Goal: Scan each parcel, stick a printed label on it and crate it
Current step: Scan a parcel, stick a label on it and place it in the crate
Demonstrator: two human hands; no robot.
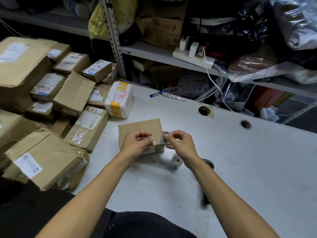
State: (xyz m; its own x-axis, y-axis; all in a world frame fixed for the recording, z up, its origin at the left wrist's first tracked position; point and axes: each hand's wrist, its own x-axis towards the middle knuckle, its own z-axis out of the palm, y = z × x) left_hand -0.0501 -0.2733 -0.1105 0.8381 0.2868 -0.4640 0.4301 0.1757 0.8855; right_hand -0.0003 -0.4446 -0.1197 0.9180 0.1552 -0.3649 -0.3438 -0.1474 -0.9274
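Parcel (140, 131) on table (240, 160), stacked boxes (51, 100) to its left.

Both hands hover over a small cardboard parcel (140, 130) on the white tabletop (240, 160). The left hand (137, 143) and right hand (181, 143) pinch a printed label (166, 137) between them. A label roll (176, 160) lies just beside the parcel.

Bare forearms, dark clothing at lap

The small label (166, 138) carries bold black Chinese characters, one looking like 退. Red handwriting marks the white padded parcel (119, 100). Handwritten digits on the shelf carton (161, 30) are too faint to read.
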